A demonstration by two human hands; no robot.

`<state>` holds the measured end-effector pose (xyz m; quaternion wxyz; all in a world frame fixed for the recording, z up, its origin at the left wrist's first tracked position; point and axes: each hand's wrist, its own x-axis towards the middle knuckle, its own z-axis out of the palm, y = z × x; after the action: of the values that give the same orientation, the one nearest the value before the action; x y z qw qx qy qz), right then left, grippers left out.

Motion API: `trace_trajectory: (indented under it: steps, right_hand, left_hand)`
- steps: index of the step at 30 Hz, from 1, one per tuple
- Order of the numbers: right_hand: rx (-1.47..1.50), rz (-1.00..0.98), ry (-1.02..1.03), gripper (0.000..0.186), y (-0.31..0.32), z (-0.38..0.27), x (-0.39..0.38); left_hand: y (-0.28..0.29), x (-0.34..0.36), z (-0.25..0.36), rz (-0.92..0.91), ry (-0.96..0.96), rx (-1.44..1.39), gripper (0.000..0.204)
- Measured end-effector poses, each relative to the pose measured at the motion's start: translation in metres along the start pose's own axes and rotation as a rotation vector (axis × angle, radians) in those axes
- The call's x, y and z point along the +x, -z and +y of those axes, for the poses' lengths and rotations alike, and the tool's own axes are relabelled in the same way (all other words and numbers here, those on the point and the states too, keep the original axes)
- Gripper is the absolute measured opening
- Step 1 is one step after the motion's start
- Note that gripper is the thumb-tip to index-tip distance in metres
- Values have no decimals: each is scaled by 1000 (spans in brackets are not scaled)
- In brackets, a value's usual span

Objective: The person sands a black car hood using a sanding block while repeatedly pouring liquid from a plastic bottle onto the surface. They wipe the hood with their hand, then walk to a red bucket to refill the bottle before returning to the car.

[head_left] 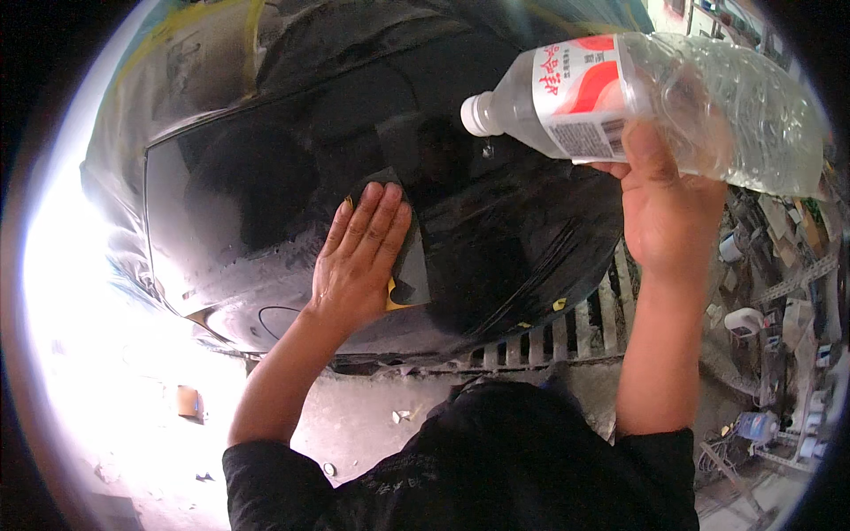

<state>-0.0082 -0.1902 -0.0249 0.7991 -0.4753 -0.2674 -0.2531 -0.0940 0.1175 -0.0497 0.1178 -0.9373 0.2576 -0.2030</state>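
My left hand (363, 248) lies flat, fingers stretched out, on a dark sheet of sandpaper (413, 257) with a yellow backing showing at its lower edge. The sheet rests against a glossy black car body panel (478, 221); my palm covers much of it. My thumb is hidden. To the right, my right hand (660, 190) grips a large clear plastic bottle (753, 115) with a red and white label. The bottle is tipped with its white cap (478, 115) toward the left, above the panel. A water drop (488, 151) hangs in the air just below the cap.
Covering sheet (345, 44) with yellow tape drapes over the car beyond the panel. A slatted grate (567, 341) runs below the panel's near edge. Cluttered containers, including a clear jug (757, 427), stand at the right. A small brown box (189, 401) lies on the floor at left.
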Motion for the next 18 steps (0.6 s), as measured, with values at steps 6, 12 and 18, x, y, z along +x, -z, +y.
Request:
trace_trajectory:
  steps: [6, 12, 18]
  right_hand:
    - [-147, 43, -26, 59, 9, -4, -2]
    - [-56, -4, -3, 58, 5, -10, 5]
    - [-29, -12, -17, 58, 5, -4, 10]
  left_hand:
    - [3, 60, 22, 13, -44, 68, 70]
    - [1, 134, 64, 69, -65, 78, 62]
    - [-6, 40, 22, 60, -12, 56, 68]
